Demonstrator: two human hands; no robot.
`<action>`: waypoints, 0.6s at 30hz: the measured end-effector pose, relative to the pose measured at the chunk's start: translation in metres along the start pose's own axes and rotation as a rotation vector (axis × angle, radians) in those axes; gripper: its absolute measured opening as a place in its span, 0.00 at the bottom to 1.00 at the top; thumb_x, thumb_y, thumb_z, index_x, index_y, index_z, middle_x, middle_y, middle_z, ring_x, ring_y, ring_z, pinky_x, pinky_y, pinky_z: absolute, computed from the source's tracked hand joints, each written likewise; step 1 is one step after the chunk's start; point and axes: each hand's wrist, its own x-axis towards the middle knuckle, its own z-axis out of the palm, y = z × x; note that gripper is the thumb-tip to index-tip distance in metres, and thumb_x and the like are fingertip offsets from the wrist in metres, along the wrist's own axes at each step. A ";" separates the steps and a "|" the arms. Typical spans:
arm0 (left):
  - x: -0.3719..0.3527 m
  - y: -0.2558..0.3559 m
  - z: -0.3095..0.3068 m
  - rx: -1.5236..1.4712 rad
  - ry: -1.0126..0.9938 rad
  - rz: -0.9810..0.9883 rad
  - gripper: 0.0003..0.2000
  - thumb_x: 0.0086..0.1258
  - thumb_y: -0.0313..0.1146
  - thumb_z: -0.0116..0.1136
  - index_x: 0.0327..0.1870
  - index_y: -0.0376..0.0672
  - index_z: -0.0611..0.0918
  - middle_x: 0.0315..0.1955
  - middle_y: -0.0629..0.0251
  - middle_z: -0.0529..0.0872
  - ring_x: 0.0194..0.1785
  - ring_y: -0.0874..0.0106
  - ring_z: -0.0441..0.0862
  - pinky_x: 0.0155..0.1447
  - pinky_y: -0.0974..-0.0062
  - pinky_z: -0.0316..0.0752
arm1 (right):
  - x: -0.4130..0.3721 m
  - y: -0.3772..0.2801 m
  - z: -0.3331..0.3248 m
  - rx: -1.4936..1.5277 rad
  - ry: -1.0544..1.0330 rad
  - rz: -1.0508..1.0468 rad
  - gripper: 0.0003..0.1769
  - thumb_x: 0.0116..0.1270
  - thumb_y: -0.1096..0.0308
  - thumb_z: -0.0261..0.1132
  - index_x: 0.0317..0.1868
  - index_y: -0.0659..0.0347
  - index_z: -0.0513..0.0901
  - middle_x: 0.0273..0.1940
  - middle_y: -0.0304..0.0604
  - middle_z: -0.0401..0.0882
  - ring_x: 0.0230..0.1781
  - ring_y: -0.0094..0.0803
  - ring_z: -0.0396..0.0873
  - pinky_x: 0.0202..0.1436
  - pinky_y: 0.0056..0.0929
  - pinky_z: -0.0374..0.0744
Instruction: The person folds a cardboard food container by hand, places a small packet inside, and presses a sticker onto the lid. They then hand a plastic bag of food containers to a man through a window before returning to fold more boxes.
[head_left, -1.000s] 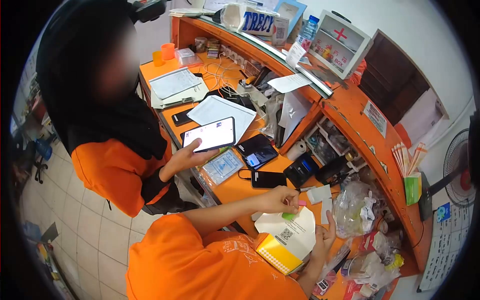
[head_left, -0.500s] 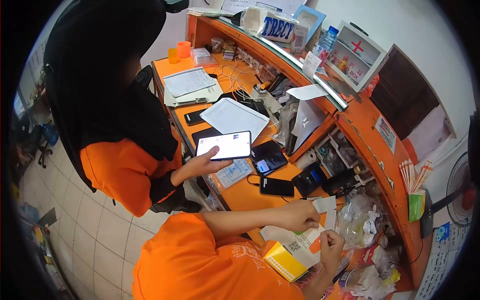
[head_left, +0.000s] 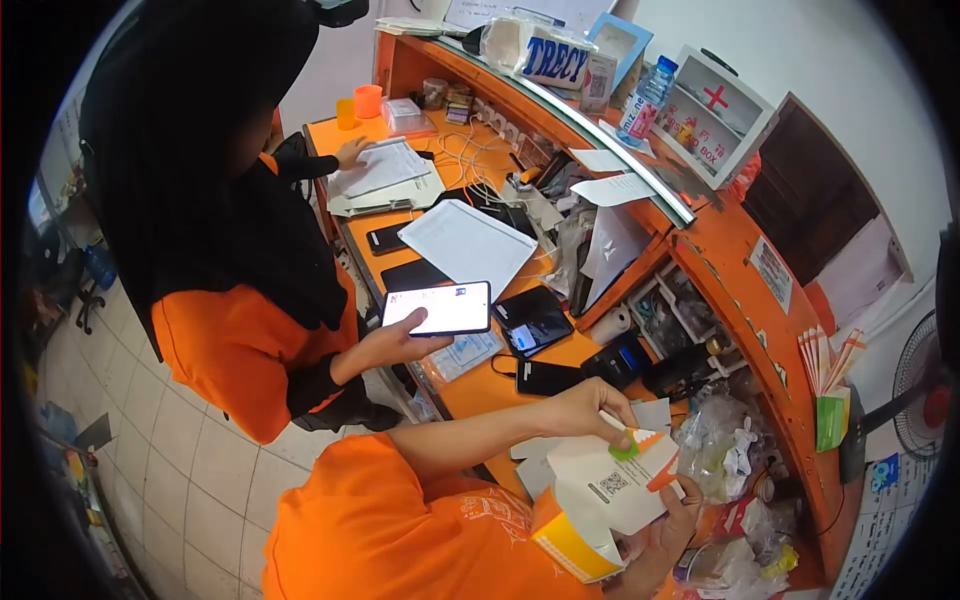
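A cream, yellow and orange folded card box (head_left: 610, 485) with a printed QR code is tilted in front of my body. My left hand (head_left: 590, 410) grips its upper edge beside a green patch, thumb and fingers closed on the card. At the right edge of the box, by an orange flap, my right hand (head_left: 682, 505) pinches the card. Part of the box's lower side lies against my orange shirt (head_left: 430, 520). Some pale papers (head_left: 540, 465) lie on the desk behind the box.
To the left a co-worker (head_left: 240, 350) holds a lit phone (head_left: 437, 307) over the orange desk (head_left: 480, 385). Phones, papers and cables lie on it. Plastic bags (head_left: 715, 435) stand near my right hand, beside the shelf. A bottle (head_left: 645, 100) stands on the counter.
The box has been raised and turned so more of its printed face shows. Both my hands now grip its edges. The co-worker's phone moved slightly left, and their other hand now touches the papers.
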 end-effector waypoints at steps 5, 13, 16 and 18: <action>-0.007 0.000 0.019 -0.167 0.027 -0.027 0.11 0.57 0.28 0.61 0.41 0.35 0.80 0.32 0.68 0.83 0.33 0.84 0.76 0.38 0.85 0.71 | 0.000 0.003 0.018 0.296 0.085 0.145 0.13 0.56 0.79 0.57 0.43 0.66 0.72 0.39 0.46 0.72 0.39 0.28 0.72 0.43 0.25 0.72; 0.026 -0.020 0.070 0.344 0.448 0.244 0.08 0.67 0.31 0.42 0.39 0.36 0.66 0.28 0.49 0.72 0.35 0.55 0.72 0.38 0.68 0.64 | 0.017 0.013 0.071 -0.573 0.437 -0.547 0.20 0.69 0.61 0.42 0.52 0.69 0.62 0.52 0.50 0.61 0.53 0.37 0.63 0.55 0.33 0.65; 0.031 -0.025 0.065 0.308 0.467 0.240 0.10 0.67 0.32 0.39 0.37 0.32 0.65 0.34 0.44 0.71 0.39 0.50 0.70 0.41 0.62 0.63 | 0.022 0.022 0.069 -0.435 0.359 -0.570 0.27 0.70 0.55 0.39 0.61 0.67 0.55 0.61 0.51 0.52 0.61 0.39 0.57 0.60 0.34 0.62; 0.036 -0.035 0.056 0.179 0.457 0.324 0.15 0.69 0.37 0.33 0.34 0.34 0.70 0.29 0.57 0.71 0.34 0.69 0.69 0.41 0.73 0.63 | 0.021 0.024 0.066 0.086 0.267 -0.421 0.26 0.70 0.56 0.42 0.61 0.67 0.58 0.61 0.50 0.56 0.63 0.37 0.56 0.63 0.34 0.58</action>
